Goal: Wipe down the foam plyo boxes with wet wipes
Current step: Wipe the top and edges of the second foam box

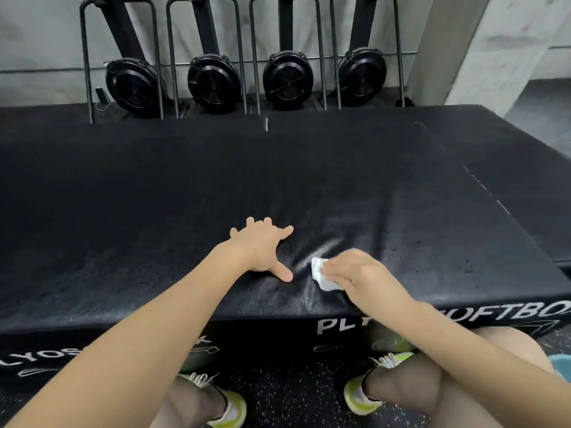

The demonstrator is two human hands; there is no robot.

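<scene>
A large black foam plyo box [216, 186] fills the middle of the view, its front face printed with white lettering. My left hand [262, 248] rests flat on its top near the front edge, fingers spread. Just to the right, my right hand [355, 276] presses a crumpled white wet wipe [321, 274] onto the top, fingers curled over it. The surface around the wipe shines wet. A second black box [509, 168] lies lower, behind and to the right.
Several black fan machines [287, 78] in metal frames stand along the wall behind the boxes. A grey pillar [445, 47] rises at the back right. My knees and yellow-green shoes [358, 393] are on the speckled black floor in front.
</scene>
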